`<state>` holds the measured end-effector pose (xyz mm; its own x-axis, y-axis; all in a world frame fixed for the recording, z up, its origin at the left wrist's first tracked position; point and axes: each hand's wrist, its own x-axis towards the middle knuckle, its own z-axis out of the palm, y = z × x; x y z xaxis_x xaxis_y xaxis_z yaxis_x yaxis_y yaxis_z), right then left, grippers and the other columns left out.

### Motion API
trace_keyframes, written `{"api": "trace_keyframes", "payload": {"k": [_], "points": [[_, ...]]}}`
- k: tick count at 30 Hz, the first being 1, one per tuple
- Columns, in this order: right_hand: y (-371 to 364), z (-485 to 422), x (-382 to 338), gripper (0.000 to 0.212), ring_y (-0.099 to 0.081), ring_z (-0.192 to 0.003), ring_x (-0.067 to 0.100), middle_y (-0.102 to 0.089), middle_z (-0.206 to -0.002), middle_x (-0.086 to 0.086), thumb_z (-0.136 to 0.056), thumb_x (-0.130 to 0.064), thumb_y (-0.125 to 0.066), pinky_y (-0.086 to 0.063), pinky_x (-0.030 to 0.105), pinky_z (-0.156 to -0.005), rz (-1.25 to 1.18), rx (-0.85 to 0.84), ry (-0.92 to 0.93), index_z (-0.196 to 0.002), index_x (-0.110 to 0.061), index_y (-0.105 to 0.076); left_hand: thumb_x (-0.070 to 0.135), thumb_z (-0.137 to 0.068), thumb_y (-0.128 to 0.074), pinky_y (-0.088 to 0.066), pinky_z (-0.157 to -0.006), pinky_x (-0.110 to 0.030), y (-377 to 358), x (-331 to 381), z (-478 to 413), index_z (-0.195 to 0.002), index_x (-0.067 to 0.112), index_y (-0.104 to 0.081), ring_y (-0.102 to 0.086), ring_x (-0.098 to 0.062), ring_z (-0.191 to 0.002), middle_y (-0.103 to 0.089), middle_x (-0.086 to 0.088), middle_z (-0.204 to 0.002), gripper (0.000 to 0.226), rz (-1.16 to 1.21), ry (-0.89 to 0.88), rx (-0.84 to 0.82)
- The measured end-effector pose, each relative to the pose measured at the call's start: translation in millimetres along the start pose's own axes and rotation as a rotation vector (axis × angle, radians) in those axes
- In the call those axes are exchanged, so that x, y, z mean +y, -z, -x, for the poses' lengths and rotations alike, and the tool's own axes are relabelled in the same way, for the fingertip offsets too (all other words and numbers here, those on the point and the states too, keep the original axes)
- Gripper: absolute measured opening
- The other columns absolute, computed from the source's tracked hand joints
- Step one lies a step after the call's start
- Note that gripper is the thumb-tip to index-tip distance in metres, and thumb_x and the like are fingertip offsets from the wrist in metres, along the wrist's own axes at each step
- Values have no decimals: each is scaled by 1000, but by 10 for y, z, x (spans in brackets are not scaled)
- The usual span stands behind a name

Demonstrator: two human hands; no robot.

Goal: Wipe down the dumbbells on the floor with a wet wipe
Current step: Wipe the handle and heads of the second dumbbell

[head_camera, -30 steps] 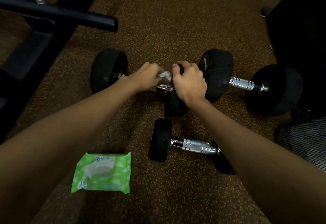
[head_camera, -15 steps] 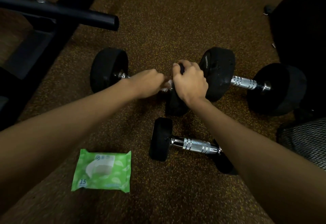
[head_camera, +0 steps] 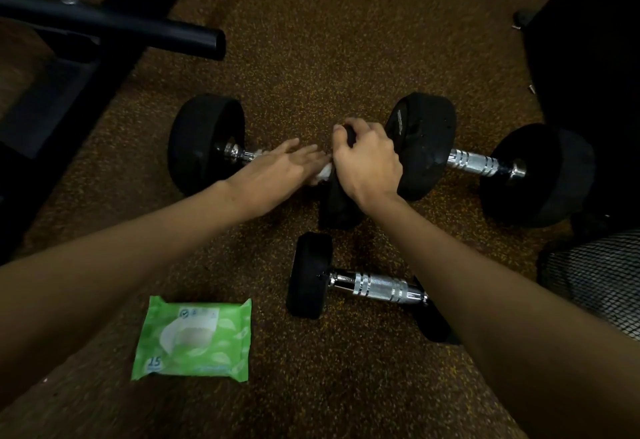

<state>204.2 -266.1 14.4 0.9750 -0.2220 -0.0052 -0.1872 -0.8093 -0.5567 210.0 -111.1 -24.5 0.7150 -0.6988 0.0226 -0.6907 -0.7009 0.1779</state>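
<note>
Left hand (head_camera: 277,168) flat now, fingers straightened from that curl, pressing wipe (head_camera: 322,174) on dumbbell (head_camera: 204,144) handle (head_camera: 242,154). Right hand (head_camera: 367,161) still clamped round its inner head, dumbbell unmoved on floor (head_camera: 311,58).

Dim indoor light, dark corners, wide-angle edge distortion, slightly soft detail

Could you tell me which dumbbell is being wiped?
The far-left dumbbell: the left hand presses a white wipe on its handle while the right hand grips its inner head. The right dumbbell and the near dumbbell carry no wipe.
</note>
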Motion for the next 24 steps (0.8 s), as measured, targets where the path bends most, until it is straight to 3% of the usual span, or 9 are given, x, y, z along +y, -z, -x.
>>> {"api": "trace_keyframes", "payload": {"k": [3, 5, 7, 10, 14, 17, 19, 21, 24], "points": [[1, -8, -5, 44, -53, -116, 31, -53, -131, 4, -93, -49, -38, -42, 41, -88, 1, -6, -10, -126, -26, -55, 23, -98, -45, -18, -115, -35, 68, -9, -116, -112, 13, -54, -57, -22, -114, -62, -9, -115, 20, 44, 50, -13], [7, -14, -8, 44, -53, -116, 32, -53, -130, 5, -93, -49, -38, -42, 41, -89, -2, -11, -15, -127, -26, -56, 32, -99, -42, -22, -112, -35, 122, -43, -191, -95, 14, -54, -61, -22, -100, -65, -6, -97, 22, 71, 55, -30], [11, -9, -7, 44, -53, -116, 31, -53, -130, 5, -93, -49, -38, -41, 40, -89, -1, -17, -14, -126, -26, -56, 34, -100, -37, -32, -102, -36, 162, -48, -238, -94, 13, -57, -60, -25, -95, -64, -8, -88, 30, 151, 109, -62], [14, -11, -7, 44, -53, -116, 31, -54, -130, 5, -93, -49, -38, -42, 40, -89, 1, -14, -7, -126, -26, -56, 36, -100, -35, -43, -82, -36, 197, -81, -373, -102, 9, -61, -60, -35, -97, -64, -22, -97, 37, 250, 289, -184], [22, -14, -14, 44, -53, -115, 31, -54, -129, 5, -93, -49, -38, -43, 43, -90, -3, -10, -13, -125, -25, -57, 42, -98, -36, -42, -82, -35, 207, -104, -514, -102, 8, -57, -56, -37, -103, -58, -24, -108, 40, 217, 395, -322], [20, -2, -4, 44, -53, -115, 31, -54, -130, 4, -93, -50, -38, -43, 42, -90, -1, -7, -8, -126, -26, -56, 40, -97, -37, -48, -86, -38, 144, -83, -340, -105, 18, -58, -60, -34, -100, -64, -17, -104, 31, 281, 253, -228], [14, 1, 3, 44, -53, -115, 31, -53, -131, 4, -93, -50, -38, -43, 42, -89, -4, -4, -5, -126, -27, -55, 38, -96, -37, -43, -98, -45, 128, -51, -168, -113, 27, -53, -58, -31, -109, -64, -11, -115, 26, 267, 131, -144], [3, 10, 4, 45, -53, -116, 31, -53, -132, 3, -93, -50, -38, -43, 42, -89, -4, -1, -5, -127, -28, -55, 19, -96, -41, -26, -114, -44, 126, 0, -35, -135, 21, -44, -47, -27, -127, -53, -9, -135, 39, 111, 21, -87], [-6, 17, 10, 46, -53, -117, 30, -53, -133, 2, -93, -50, -38, -43, 42, -90, -1, 10, 2, -129, -28, -54, 2, -95, -40, -11, -117, -35, 120, 103, 47, -146, 5, -29, -33, -24, -140, -36, -14, -149, 52, -135, -27, -15]]}}
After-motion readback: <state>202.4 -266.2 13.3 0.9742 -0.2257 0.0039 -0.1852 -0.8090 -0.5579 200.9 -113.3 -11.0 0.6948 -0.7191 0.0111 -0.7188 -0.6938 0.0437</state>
